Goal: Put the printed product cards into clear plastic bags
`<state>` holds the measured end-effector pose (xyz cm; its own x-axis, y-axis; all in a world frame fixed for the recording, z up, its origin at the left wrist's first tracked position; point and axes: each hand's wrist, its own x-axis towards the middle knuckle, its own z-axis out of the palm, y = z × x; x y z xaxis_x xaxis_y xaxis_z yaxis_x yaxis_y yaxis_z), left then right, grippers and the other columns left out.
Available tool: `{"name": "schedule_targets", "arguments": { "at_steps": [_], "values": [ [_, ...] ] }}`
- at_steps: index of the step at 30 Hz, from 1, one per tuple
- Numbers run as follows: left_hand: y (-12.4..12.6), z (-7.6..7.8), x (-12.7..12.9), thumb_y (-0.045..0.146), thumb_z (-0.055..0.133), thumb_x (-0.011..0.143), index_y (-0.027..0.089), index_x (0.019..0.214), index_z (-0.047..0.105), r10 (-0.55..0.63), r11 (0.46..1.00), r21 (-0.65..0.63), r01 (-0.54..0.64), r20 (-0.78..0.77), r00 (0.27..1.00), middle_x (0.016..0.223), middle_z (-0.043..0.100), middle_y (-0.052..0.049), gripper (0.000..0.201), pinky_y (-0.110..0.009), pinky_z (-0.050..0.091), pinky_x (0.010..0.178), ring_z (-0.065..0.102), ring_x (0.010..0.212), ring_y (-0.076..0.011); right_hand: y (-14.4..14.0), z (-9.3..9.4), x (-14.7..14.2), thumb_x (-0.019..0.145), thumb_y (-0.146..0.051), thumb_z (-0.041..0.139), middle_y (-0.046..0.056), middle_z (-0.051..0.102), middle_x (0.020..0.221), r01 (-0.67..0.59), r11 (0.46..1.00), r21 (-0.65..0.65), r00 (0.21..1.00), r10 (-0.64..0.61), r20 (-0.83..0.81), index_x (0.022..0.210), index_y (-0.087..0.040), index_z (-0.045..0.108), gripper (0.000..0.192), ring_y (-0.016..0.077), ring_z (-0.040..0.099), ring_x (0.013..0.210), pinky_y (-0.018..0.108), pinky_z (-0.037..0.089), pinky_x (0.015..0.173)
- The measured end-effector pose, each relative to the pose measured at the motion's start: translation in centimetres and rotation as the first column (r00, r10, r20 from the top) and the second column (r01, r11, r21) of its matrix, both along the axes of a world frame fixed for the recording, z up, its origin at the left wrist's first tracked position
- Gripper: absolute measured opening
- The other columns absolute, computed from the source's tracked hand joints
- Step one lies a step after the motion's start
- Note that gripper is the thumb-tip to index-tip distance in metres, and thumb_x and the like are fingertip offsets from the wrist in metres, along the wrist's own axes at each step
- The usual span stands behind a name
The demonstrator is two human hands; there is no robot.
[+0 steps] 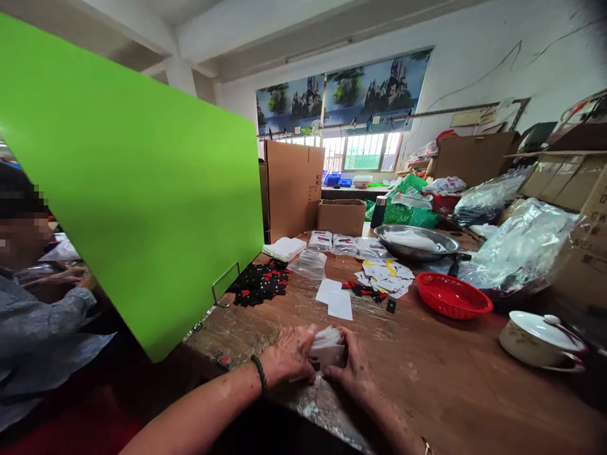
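A workroom with pale walls lies before us: a landscape blind [348, 95] covers the upper window, a tall green board [152, 189] stands at left, and behind it one co-worker [38, 328] sits, partly cut off. Below us is a brown wooden table [427, 385].

At its near edge, our two hands meet around one bundle [328, 349] of white slips. Our left hand [290, 354] comes in from the lower left, its back upward, a dark bracelet [260, 374] at the wrist; its bent fingers press the bundle's left side. Our right hand [351, 366] comes from the lower right, fingers curled along the right side, thumb reaching across the near face. Both sets are clamped on the bundle. Something small and dark shows by our left fingertips, too hidden to name.

Beyond the hands we count two white cards [334, 299], overlapping; two piles of black and red pieces, the larger [260, 285] at left, the smaller [364, 291] at right; one heap of white and yellow cards [386, 277]; three bagged packs [344, 244] in a row; and one white stack [284, 248]. Farther right are one metal tray [448, 243], one red basket [446, 308] and one lidded pot [533, 344].
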<state>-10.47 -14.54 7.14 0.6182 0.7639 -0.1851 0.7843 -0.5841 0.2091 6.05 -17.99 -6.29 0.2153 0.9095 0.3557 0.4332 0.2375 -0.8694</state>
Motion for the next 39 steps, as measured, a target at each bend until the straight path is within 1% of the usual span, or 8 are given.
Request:
{"name": "schedule_targets", "arguments": {
  "at_steps": [7,13,17,21,25,30,34,39],
  "values": [
    [0.6,-1.3,-0.1,0.038,0.074,0.063,0.020,0.119,0.053,-0.096,0.994,0.054,0.094,0.045,0.994,0.119,0.064,-0.012,0.062,-0.038,0.048,0.089,0.061,0.109,-0.0322,-0.7,3.5,0.9,0.063,-0.012,0.066,0.012,0.031,0.147,-0.113,0.980,0.165,0.956,0.062,0.288,0.142,-0.022,0.033,0.087,0.0331,0.029,0.137,0.054,0.023,0.114],
    [0.5,-1.7,0.3,0.036,0.073,0.066,0.021,0.122,0.051,-0.050,0.995,0.088,0.052,-0.031,0.998,0.121,0.064,-0.012,0.062,-0.044,0.045,0.094,0.059,0.113,-0.0343,-0.5,3.8,0.6,0.064,-0.002,0.057,0.012,0.036,0.144,-0.164,0.985,0.055,0.911,0.130,0.390,0.126,-0.021,0.051,0.065,0.0299,0.035,0.134,0.049,0.031,0.112],
    [0.3,-2.6,0.2,0.028,0.053,0.084,0.021,0.123,0.051,-0.118,0.984,0.133,0.118,-0.008,0.993,0.125,0.061,-0.013,0.039,-0.045,0.042,0.100,0.056,0.119,-0.0311,-0.4,4.4,0.8,0.065,0.000,0.053,0.011,0.048,0.132,-0.204,0.977,0.067,0.924,0.170,0.344,0.110,-0.020,0.055,0.049,0.0275,0.045,0.124,0.045,0.038,0.106],
    [0.9,-2.5,0.1,0.032,0.050,0.087,0.020,0.121,0.053,-0.120,0.985,0.126,0.118,0.003,0.993,0.118,0.065,-0.013,0.037,-0.042,0.044,0.097,0.060,0.113,-0.0303,-0.2,5.1,1.6,0.067,-0.007,0.056,0.009,0.057,0.113,-0.237,0.968,0.087,0.949,0.211,0.235,0.101,-0.019,0.055,0.036,0.0249,0.056,0.102,0.038,0.048,0.091],
    [1.7,-2.0,0.2,0.033,0.059,0.077,0.019,0.114,0.058,-0.081,0.990,0.110,0.087,-0.060,0.995,0.109,0.068,-0.015,0.040,-0.041,0.048,0.088,0.064,0.104,-0.0325,0.2,4.4,1.8,0.069,-0.016,0.060,0.005,0.062,0.103,-0.193,0.981,0.007,0.974,0.191,0.123,0.119,-0.020,0.054,0.051,0.0236,0.059,0.092,0.038,0.048,0.087],
    [1.8,-1.8,0.4,0.033,0.070,0.067,0.019,0.119,0.056,-0.094,0.992,0.083,0.098,-0.054,0.994,0.113,0.066,-0.015,0.056,-0.044,0.047,0.088,0.063,0.105,-0.0356,0.1,2.6,1.7,0.066,-0.025,0.069,0.011,0.056,0.124,-0.135,0.990,0.037,0.991,0.134,0.022,0.141,-0.018,0.036,0.082,0.0282,0.055,0.111,0.044,0.043,0.099],
    [1.5,-0.8,0.8,0.035,0.083,0.052,0.017,0.124,0.053,-0.076,0.996,0.036,0.078,-0.066,0.995,0.119,0.064,-0.016,0.079,-0.044,0.045,0.092,0.060,0.111,-0.0373,-0.1,2.5,1.5,0.064,-0.021,0.069,0.013,0.035,0.148,-0.137,0.988,0.078,0.988,0.130,0.088,0.148,-0.022,0.025,0.094,0.0299,0.036,0.134,0.048,0.027,0.113],
    [1.3,0.2,1.0,0.035,0.083,0.054,0.018,0.129,0.049,-0.041,0.999,0.003,0.041,-0.079,0.996,0.122,0.063,-0.017,0.084,-0.044,0.044,0.093,0.058,0.115,-0.0371,0.0,2.7,0.5,0.066,-0.018,0.061,0.012,0.034,0.150,-0.232,0.972,0.044,0.972,0.234,-0.023,0.153,-0.025,0.011,0.100,0.0282,0.033,0.139,0.050,0.024,0.114]
  ]
}}
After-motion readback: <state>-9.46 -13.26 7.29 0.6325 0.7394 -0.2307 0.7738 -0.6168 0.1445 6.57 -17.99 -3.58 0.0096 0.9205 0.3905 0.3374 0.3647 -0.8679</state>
